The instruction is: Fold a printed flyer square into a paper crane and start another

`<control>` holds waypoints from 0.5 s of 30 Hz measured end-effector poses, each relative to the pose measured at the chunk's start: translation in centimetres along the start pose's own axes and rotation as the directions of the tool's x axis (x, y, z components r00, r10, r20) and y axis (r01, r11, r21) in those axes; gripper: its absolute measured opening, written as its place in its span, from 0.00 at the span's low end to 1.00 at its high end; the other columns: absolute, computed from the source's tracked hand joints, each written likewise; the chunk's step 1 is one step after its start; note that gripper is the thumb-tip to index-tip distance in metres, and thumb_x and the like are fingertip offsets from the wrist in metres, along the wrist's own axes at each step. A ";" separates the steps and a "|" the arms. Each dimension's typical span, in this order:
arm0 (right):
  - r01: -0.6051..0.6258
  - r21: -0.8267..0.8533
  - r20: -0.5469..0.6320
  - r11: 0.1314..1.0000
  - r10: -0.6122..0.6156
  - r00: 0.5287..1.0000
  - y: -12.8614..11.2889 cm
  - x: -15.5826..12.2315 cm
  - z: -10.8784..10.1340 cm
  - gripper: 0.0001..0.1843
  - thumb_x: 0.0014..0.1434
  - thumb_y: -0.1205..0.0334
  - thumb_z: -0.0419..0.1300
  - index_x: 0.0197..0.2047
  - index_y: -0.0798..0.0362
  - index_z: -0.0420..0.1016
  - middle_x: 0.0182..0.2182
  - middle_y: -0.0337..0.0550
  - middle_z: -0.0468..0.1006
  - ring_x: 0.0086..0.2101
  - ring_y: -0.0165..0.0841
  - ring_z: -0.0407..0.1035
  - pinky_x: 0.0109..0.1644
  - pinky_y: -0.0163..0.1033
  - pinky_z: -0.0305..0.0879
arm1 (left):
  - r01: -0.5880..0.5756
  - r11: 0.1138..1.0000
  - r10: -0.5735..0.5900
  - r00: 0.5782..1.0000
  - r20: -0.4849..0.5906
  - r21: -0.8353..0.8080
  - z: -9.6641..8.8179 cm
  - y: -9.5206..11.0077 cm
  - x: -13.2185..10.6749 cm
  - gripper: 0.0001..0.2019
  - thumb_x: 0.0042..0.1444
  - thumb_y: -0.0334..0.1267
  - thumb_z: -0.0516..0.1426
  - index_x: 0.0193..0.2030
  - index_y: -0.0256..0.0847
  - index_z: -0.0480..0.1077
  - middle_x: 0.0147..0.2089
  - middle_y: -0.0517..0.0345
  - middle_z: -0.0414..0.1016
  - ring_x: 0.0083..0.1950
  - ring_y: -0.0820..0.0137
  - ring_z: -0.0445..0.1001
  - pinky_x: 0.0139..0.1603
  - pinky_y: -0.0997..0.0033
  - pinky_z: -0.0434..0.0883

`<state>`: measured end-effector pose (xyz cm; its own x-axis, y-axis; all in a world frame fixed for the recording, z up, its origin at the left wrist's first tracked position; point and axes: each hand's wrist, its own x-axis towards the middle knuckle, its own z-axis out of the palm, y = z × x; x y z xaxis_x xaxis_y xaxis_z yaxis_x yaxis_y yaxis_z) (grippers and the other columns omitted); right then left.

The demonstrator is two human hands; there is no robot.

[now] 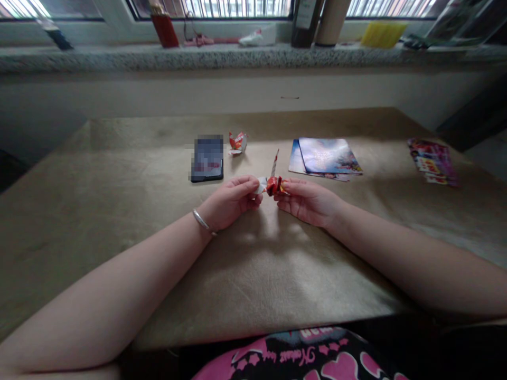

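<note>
Beyond your pink shirt [317, 359], your left hand [232, 203] and right hand [309, 203] each pinch an end of the folded paper figure [273, 184] just above the tabletop [119, 211]. Each grip is closed at the fingertips, likely to steady its small creases.

Phone [207, 157]: screen blurred out, unreadable.
Folded paper [273, 184]: ends covered by left hand [232, 203] and right hand [309, 201]; shape unclear.
Dark bottle [304, 21]: on the windowsill, top cut off by the upper edge.
Leaflets [432, 161]: table's right edge, print too small to read.
</note>
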<state>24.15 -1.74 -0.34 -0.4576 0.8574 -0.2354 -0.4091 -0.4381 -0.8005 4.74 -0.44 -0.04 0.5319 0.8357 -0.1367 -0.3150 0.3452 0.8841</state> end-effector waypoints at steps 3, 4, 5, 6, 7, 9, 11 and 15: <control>-0.014 0.024 0.007 1.000 0.014 1.000 -0.1 0.0 0.1 0.06 0.54 0.67 0.61 0.37 0.54 0.78 0.32 0.38 0.80 0.31 0.24 0.71 0.37 0.28 0.68 | 0.002 1.000 -0.001 1.000 0.016 -0.009 0.0 0.0 0.0 0.11 0.47 0.39 0.64 0.28 0.35 0.67 0.25 0.62 0.69 0.27 0.77 0.70 0.29 0.78 0.64; -0.014 0.029 0.015 0.999 0.013 1.000 0.0 -0.1 0.1 0.06 0.54 0.67 0.61 0.37 0.54 0.78 0.32 0.38 0.80 0.31 0.23 0.71 0.37 0.28 0.68 | 0.002 1.000 -0.001 1.000 0.022 -0.012 -0.1 0.0 0.0 0.12 0.47 0.39 0.64 0.28 0.35 0.67 0.24 0.62 0.69 0.27 0.77 0.70 0.29 0.78 0.64; -0.009 0.034 0.024 0.999 0.008 1.000 0.0 -0.1 0.1 0.06 0.54 0.67 0.62 0.37 0.54 0.77 0.32 0.38 0.80 0.31 0.23 0.72 0.38 0.28 0.69 | 0.002 1.000 -0.002 1.000 0.027 -0.014 -0.1 0.0 0.0 0.12 0.46 0.39 0.65 0.28 0.35 0.67 0.24 0.62 0.69 0.27 0.77 0.70 0.29 0.78 0.64; -0.001 0.037 0.033 0.999 0.000 0.999 0.0 -0.1 0.0 0.07 0.53 0.66 0.63 0.37 0.54 0.77 0.32 0.37 0.80 0.31 0.23 0.72 0.38 0.28 0.69 | 0.004 1.000 -0.003 0.999 0.032 -0.014 -0.2 0.0 0.0 0.12 0.46 0.40 0.65 0.28 0.35 0.67 0.24 0.62 0.69 0.26 0.77 0.70 0.29 0.78 0.64; 0.007 0.042 0.042 0.999 -0.009 0.999 0.1 -0.1 0.0 0.07 0.52 0.66 0.64 0.37 0.54 0.77 0.32 0.37 0.80 0.32 0.23 0.72 0.38 0.28 0.69 | 0.005 1.000 -0.004 0.999 0.036 -0.014 -0.2 0.0 0.0 0.12 0.46 0.40 0.65 0.29 0.35 0.67 0.24 0.62 0.70 0.26 0.77 0.70 0.29 0.78 0.65; 0.020 0.054 0.051 0.998 -0.023 0.998 0.2 -0.1 -0.1 0.08 0.51 0.65 0.65 0.37 0.53 0.77 0.32 0.36 0.80 0.32 0.23 0.72 0.38 0.28 0.69 | 0.005 1.000 -0.005 0.999 0.036 -0.014 -0.3 0.0 0.0 0.13 0.46 0.40 0.65 0.29 0.35 0.67 0.25 0.61 0.70 0.26 0.77 0.70 0.29 0.78 0.65; 0.026 0.064 0.052 0.998 -0.030 0.998 0.3 -0.1 -0.1 0.08 0.49 0.65 0.67 0.36 0.53 0.76 0.33 0.36 0.80 0.33 0.24 0.73 0.39 0.28 0.70 | 0.005 1.000 -0.005 1.000 0.028 -0.017 -0.3 0.0 0.0 0.13 0.46 0.40 0.65 0.30 0.35 0.68 0.25 0.61 0.71 0.26 0.77 0.70 0.29 0.78 0.65; 0.031 0.070 0.057 0.997 -0.035 0.998 0.2 -0.1 0.0 0.05 0.50 0.65 0.66 0.33 0.51 0.75 0.33 0.35 0.80 0.33 0.23 0.72 0.38 0.28 0.70 | 0.013 1.000 -0.012 1.000 0.024 -0.018 -0.2 0.1 -0.1 0.12 0.46 0.40 0.65 0.29 0.35 0.67 0.24 0.61 0.70 0.26 0.76 0.70 0.28 0.78 0.65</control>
<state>24.07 -1.96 -0.48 -0.4871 0.8555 -0.1757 -0.4774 -0.4293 -0.7667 4.54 -0.40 -0.01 0.5547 0.8207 -0.1367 -0.3222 0.3634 0.8741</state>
